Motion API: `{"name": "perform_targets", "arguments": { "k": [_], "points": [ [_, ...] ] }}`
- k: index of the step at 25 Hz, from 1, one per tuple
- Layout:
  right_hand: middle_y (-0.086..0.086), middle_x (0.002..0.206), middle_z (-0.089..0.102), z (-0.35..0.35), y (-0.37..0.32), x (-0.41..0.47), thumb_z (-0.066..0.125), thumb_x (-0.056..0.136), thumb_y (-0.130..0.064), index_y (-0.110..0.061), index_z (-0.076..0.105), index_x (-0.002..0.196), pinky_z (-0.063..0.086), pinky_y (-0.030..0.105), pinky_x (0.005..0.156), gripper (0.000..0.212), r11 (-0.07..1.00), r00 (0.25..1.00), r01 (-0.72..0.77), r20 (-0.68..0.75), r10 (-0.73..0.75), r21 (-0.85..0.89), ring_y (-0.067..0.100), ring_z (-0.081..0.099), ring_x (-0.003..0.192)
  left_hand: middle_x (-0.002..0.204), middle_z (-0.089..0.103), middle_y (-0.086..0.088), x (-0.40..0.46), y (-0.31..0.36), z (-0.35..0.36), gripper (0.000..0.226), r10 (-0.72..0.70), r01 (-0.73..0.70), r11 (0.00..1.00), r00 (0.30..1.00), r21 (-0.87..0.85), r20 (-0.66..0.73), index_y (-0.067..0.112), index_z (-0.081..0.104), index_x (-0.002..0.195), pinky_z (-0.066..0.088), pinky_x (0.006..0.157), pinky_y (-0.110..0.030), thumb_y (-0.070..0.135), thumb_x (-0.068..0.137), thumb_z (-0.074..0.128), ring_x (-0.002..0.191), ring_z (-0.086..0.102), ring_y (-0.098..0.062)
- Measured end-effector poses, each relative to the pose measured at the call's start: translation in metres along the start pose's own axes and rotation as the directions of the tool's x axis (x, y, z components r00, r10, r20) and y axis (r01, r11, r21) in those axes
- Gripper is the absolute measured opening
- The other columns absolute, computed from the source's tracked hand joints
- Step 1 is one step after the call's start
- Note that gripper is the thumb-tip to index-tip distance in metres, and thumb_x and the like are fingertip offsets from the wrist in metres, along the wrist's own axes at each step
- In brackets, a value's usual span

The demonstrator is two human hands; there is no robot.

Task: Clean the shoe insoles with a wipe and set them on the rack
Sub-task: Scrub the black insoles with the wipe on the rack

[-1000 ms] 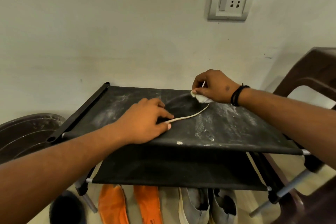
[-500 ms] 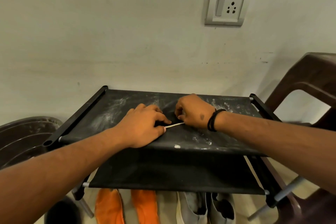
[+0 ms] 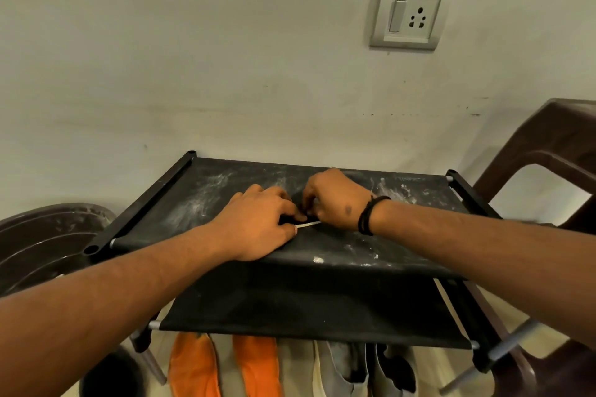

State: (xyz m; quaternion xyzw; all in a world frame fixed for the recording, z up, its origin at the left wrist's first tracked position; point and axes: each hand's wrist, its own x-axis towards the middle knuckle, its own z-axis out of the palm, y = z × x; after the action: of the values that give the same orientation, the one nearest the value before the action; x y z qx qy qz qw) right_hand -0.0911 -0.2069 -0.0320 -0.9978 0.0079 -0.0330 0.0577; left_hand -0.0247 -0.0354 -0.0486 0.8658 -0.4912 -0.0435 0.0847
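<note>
insole (image 3: 308,224) lies flat on the top shelf of the black shoe rack (image 3: 403,235), mostly hidden by both hands; only its pale edge shows. left hand (image 3: 258,224) presses on it, fingers together and curled. right hand (image 3: 335,200) is just beside, fingers bent down on the insole; whether they pinch a wipe i cannot tell.

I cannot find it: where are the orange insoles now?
In the head view, the orange insoles lie at the bottom, left of centre, under the black rack, just left of the grey shoes.
</note>
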Motion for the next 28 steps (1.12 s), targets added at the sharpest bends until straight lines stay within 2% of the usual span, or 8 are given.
{"name": "perform_targets", "arguments": {
  "k": [4,7,10,13,16,20,25,28],
  "points": [
    [0.012,0.099,0.071,-0.003,0.030,0.023,0.060,0.086,-0.006,-0.007,0.075,0.097,0.055,0.037,0.082,0.018,0.980,0.973,-0.199,-0.121,0.195,-0.017,0.029,0.065,0.091,0.143,0.048,0.015,0.001,0.002,-0.001,0.036,-0.004,0.004,1.000,1.000,-0.013,-0.011,0.050,0.057,0.134,0.036,0.107,-0.044,0.042,0.099,0.052,0.128,0.041,-0.021],
    [0.006,0.104,0.066,0.007,0.008,0.007,0.060,0.085,-0.003,-0.012,0.076,0.097,0.051,0.028,0.085,0.022,0.997,0.992,-0.077,-0.098,0.079,0.023,0.021,0.062,0.095,0.136,0.057,0.018,0.001,-0.001,0.002,0.033,-0.003,0.000,0.997,0.999,-0.073,-0.040,0.046,0.063,0.128,0.040,0.107,-0.046,0.042,0.096,0.057,0.122,0.048,-0.020],
    [0.007,0.109,0.057,0.009,-0.001,-0.008,0.058,0.087,-0.002,-0.014,0.076,0.100,0.050,0.030,0.083,0.026,0.997,0.995,0.061,-0.086,-0.057,0.048,0.021,0.057,0.095,0.116,0.070,0.014,0.003,-0.005,0.004,0.031,-0.011,0.000,0.987,0.998,-0.159,-0.070,0.041,0.070,0.118,0.048,0.100,-0.046,0.045,0.089,0.061,0.107,0.060,-0.016],
    [0.008,0.112,0.059,0.003,0.027,0.011,0.058,0.089,-0.007,-0.013,0.074,0.106,0.048,0.031,0.080,0.024,0.993,0.995,-0.045,-0.092,0.035,-0.107,0.027,0.058,0.099,0.129,0.067,0.011,0.003,-0.003,0.004,0.029,-0.045,0.029,0.986,0.994,-0.165,-0.098,0.038,0.069,0.121,0.043,0.107,-0.044,0.038,0.093,0.064,0.123,0.055,-0.017],
    [0.009,0.104,0.068,0.005,0.033,0.019,0.063,0.087,-0.011,-0.013,0.074,0.099,0.052,0.033,0.080,0.016,0.988,0.972,-0.156,-0.181,0.149,-0.024,0.028,0.063,0.095,0.132,0.064,0.013,0.001,-0.002,0.004,0.029,-0.049,0.034,0.989,0.994,-0.143,-0.099,0.040,0.067,0.123,0.041,0.107,-0.041,0.039,0.095,0.062,0.127,0.047,-0.019],
    [0.002,0.093,0.072,0.008,0.003,0.008,0.066,0.083,-0.009,-0.013,0.074,0.089,0.051,0.023,0.079,0.011,0.982,0.987,-0.044,-0.146,0.072,0.186,0.015,0.065,0.086,0.114,0.069,0.014,0.002,-0.005,0.007,0.027,-0.050,0.037,0.989,0.995,-0.140,-0.087,0.041,0.069,0.120,0.047,0.100,-0.043,0.042,0.094,0.063,0.117,0.054,-0.019],
    [0.010,0.099,0.071,0.005,0.027,0.030,0.062,0.089,-0.015,-0.011,0.074,0.099,0.050,0.031,0.075,0.016,0.987,0.977,-0.154,-0.157,0.145,-0.042,0.027,0.064,0.091,0.133,0.064,0.012,0.004,-0.002,0.005,0.030,-0.057,0.044,0.991,0.993,-0.124,-0.102,0.041,0.067,0.125,0.041,0.108,-0.043,0.042,0.095,0.061,0.130,0.047,-0.019],
    [0.006,0.100,0.073,0.009,0.009,0.021,0.061,0.088,-0.010,-0.012,0.075,0.098,0.051,0.028,0.085,0.018,0.994,0.986,-0.086,-0.134,0.095,0.072,0.021,0.066,0.094,0.111,0.070,0.013,0.002,-0.003,0.005,0.028,-0.056,0.045,0.991,0.995,-0.122,-0.087,0.041,0.068,0.122,0.046,0.100,-0.040,0.043,0.095,0.061,0.112,0.057,-0.016]
  ]
}}
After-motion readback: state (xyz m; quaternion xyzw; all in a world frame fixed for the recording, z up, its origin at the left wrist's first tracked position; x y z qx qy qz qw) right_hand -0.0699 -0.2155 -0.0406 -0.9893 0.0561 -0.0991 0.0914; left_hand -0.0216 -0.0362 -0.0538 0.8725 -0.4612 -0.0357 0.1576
